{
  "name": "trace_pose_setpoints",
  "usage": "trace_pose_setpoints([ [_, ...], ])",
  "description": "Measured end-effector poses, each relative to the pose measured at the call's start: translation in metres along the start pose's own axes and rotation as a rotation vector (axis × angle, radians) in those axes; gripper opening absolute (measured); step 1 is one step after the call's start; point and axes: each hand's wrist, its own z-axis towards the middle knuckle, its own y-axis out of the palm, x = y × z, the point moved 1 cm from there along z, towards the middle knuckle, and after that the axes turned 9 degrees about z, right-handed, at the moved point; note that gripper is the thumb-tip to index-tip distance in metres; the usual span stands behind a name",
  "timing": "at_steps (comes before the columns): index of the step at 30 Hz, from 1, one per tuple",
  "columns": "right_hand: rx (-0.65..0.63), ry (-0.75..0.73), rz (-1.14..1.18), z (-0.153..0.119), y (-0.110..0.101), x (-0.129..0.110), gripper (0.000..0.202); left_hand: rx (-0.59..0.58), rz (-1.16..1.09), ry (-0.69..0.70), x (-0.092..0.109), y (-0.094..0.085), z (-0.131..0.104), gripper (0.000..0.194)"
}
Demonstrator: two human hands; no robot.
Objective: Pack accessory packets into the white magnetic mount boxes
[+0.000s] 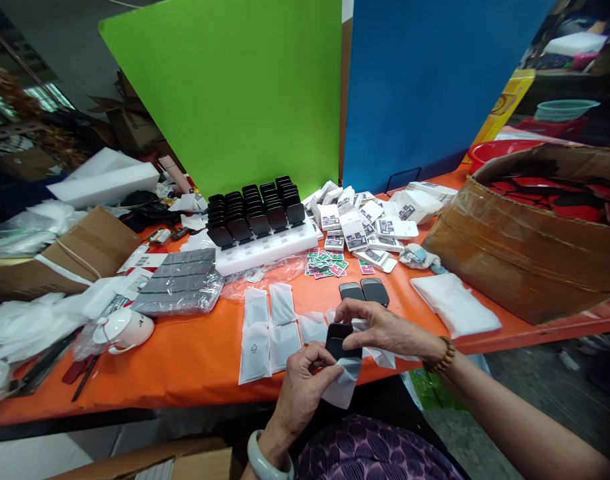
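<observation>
My right hand (379, 327) grips a flat black rounded case (337, 339) near the table's front edge. Its lower end is at the mouth of a translucent white plastic sleeve (345, 385). Pinched between the thumb and finger of my left hand (309, 379) is the rim of that sleeve. Two more black cases (373, 291) lie just beyond my right hand. To the left, several frosted sleeves (255, 353) are laid out in rows, and those in the group look filled. Loose sleeves (385, 358) stick out from under my right wrist.
Black cases stand in rows in a white foam tray (269, 252). Small white boxes (355, 230) are heaped beside it, with green and red cards (327, 263) in front. A large carton (525, 253) is at right, near a white sleeve stack (455, 305). A white mug (129, 330) stands left.
</observation>
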Motion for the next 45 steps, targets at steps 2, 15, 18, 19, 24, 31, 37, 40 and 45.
trace_pose_setpoints([
  [2,0.095,-0.011,0.064,-0.005,0.000,0.003,0.028,0.043,-0.078,-0.032,0.001,0.000,0.000,0.015],
  [15,0.283,-0.057,0.117,-0.032,0.034,0.028,0.019,0.155,-0.066,0.014,-0.004,0.006,0.000,0.022],
  [18,0.294,-0.062,0.069,-0.032,0.035,0.031,0.020,0.147,-0.047,0.013,-0.006,0.006,-0.001,0.023],
  [19,0.301,-0.067,0.045,-0.032,0.034,0.032,0.021,0.148,-0.047,0.009,-0.007,0.006,-0.001,0.023],
  [24,0.306,-0.089,0.003,-0.033,0.034,0.032,0.023,0.158,-0.136,0.025,-0.002,0.004,0.005,0.023],
  [31,0.287,-0.111,0.203,-0.029,0.034,0.020,0.021,0.179,-0.265,0.043,0.011,0.003,0.011,0.020],
  [37,0.277,-0.023,0.197,-0.017,0.040,0.025,0.020,0.250,-0.412,0.042,0.007,0.004,0.016,0.019],
  [40,0.189,-0.005,0.075,-0.004,0.043,0.027,0.017,0.294,-0.448,0.034,0.002,0.001,0.021,0.021],
  [45,0.252,0.011,0.088,0.046,0.029,0.035,0.021,0.489,-0.504,-0.037,-0.007,-0.017,0.024,0.026],
])
